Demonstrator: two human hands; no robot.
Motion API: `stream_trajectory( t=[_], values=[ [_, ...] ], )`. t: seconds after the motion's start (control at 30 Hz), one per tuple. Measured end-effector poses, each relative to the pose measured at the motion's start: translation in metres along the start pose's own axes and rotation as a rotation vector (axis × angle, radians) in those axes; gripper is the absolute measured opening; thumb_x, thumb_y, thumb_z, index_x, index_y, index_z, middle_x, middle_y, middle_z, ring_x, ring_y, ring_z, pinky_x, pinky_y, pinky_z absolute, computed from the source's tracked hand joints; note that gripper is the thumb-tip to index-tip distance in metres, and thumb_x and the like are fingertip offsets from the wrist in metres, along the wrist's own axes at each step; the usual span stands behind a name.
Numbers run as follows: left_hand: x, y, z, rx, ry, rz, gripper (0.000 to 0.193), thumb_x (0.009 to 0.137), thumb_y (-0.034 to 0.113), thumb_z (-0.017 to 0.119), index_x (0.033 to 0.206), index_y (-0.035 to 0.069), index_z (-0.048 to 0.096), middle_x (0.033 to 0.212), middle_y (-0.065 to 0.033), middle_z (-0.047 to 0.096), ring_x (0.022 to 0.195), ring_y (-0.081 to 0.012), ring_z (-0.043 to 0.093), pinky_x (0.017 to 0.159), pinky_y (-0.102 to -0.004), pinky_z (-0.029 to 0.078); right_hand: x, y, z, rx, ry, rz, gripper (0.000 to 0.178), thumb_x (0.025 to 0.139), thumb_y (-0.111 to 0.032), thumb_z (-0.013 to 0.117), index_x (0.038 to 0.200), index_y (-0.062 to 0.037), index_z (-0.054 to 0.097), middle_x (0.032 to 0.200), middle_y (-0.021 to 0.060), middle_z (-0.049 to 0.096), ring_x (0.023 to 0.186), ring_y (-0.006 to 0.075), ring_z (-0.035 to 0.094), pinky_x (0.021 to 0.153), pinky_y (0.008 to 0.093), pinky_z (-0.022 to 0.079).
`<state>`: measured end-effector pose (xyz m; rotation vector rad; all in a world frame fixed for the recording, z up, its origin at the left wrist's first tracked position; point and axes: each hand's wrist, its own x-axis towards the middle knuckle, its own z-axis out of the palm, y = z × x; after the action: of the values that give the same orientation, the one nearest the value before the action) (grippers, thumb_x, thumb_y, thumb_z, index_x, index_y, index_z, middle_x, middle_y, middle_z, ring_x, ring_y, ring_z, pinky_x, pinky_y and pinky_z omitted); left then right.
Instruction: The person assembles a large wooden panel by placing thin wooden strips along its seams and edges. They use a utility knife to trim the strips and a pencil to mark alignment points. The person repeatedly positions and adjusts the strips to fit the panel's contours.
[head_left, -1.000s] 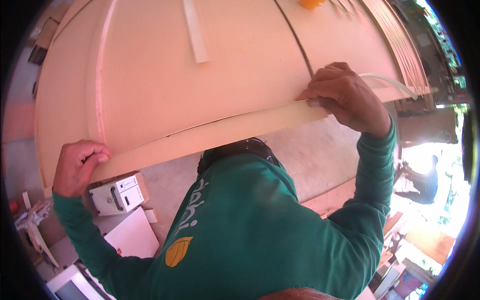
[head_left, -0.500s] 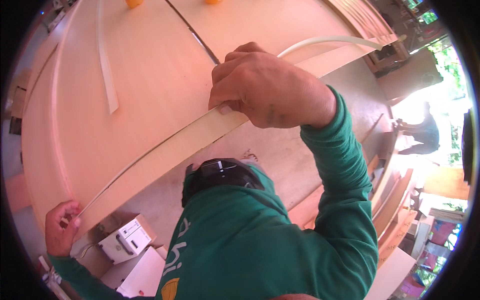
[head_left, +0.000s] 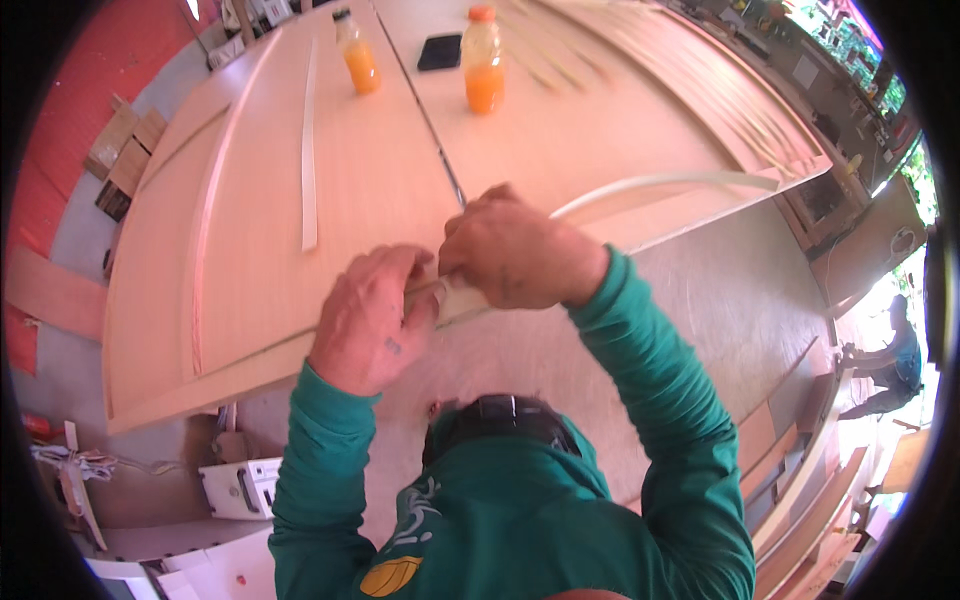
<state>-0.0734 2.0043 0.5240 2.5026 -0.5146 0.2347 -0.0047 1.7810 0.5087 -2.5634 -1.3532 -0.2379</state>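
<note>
- Since the earlier frame the left hand (head_left: 370, 315) has moved from the left part of the near edge to just beside the right hand (head_left: 520, 245).
- The pale strip (head_left: 680, 178) runs along the tabletop (head_left: 265, 200)'s near edge, arching from the right hand toward the right corner.
- The right hand looks closed in a pinch on the strip; the left has its fingers curled, but blur and overlap mean I can't tell if it grips.
- That bowed tail seems springy: if the right-hand pinch slips, it could flick loose, or kink if bent too tightly.
- With both hands bunched mid-edge, the strip's ends look poorly controlled, so it could drift out of line with the edge.
- A wide swing toward the far edge could catch the orange-capped bottle (head_left: 485, 85) and spill juice over the phone (head_left: 440, 52) beside it.
</note>
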Motion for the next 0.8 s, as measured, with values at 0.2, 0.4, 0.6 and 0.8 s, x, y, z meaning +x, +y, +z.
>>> stream_trajectory(
  t=[0.2,0.4,0.6,0.8],
  values=[
    [0.005,0.009,0.010,-0.094,-0.010,-0.049,0.022,0.099,0.004,0.071,0.118,-0.004,0.073,0.101,-0.0205,0.079,0.094,-0.0321,0.079,0.086,-0.0402,0.061,0.001,0.005,-0.003,0.160,-0.042,0.005,0.013,0.093,-0.020,0.073,0.100,-0.0171,0.084,0.087,0.0103,0.076,0.096,0.0352,0.076,0.092,0.0497,0.048],
    [-0.002,0.012,0.024,-0.155,0.083,-0.093,0.021,0.098,0.006,0.074,0.117,-0.004,0.075,0.100,-0.0185,0.079,0.094,-0.0294,0.079,0.085,-0.0396,0.061,-0.005,0.008,0.001,0.220,-0.082,0.053,0.011,0.096,-0.020,0.073,0.097,-0.0131,0.082,0.089,0.0094,0.078,0.094,0.0327,0.076,0.097,0.0470,0.045],
    [-0.004,0.005,0.029,-0.076,0.149,0.036,0.019,0.094,0.008,0.079,0.110,-0.002,0.079,0.097,-0.0169,0.076,0.087,-0.0309,0.076,0.077,-0.0405,0.059,-0.015,0.009,-0.005,0.419,0.028,0.104,0.015,0.093,-0.018,0.076,0.107,-0.0114,0.075,0.087,0.0073,0.079,0.092,0.0333,0.076,0.103,0.0450,0.042],
    [0.001,0.022,0.026,-0.062,0.139,0.003,0.013,0.093,0.010,0.080,0.101,0.000,0.082,0.089,-0.0155,0.071,0.083,-0.0318,0.069,0.073,-0.0419,0.055,-0.045,-0.005,-0.032,0.318,0.169,0.088,0.019,0.094,-0.014,0.078,0.111,-0.0085,0.073,0.112,0.0118,0.078,0.108,0.0341,0.072,0.112,0.0466,0.044]
  ],
)
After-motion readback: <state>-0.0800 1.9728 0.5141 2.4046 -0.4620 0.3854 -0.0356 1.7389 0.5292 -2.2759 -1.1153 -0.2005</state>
